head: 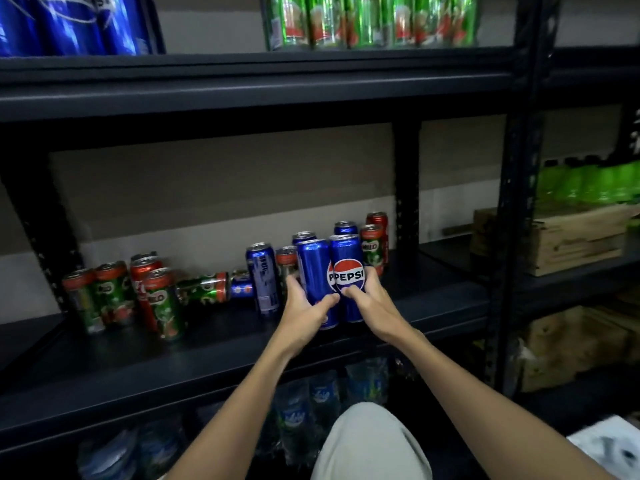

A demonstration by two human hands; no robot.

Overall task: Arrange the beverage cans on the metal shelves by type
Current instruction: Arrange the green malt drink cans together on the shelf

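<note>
Pepsi cans (332,282), two upright and touching on the dark metal shelf (207,344), are each gripped with curled fingers, left hand (304,310) and right hand (370,299), Milo cans (138,296) well left.

The shelf (242,344) is matte black. The two front cans (313,271) are deep blue, one with a red, white and blue Pepsi roundel. The Milo cans (162,306) are green with red tops. The bottles (585,183) are lime green.
</note>
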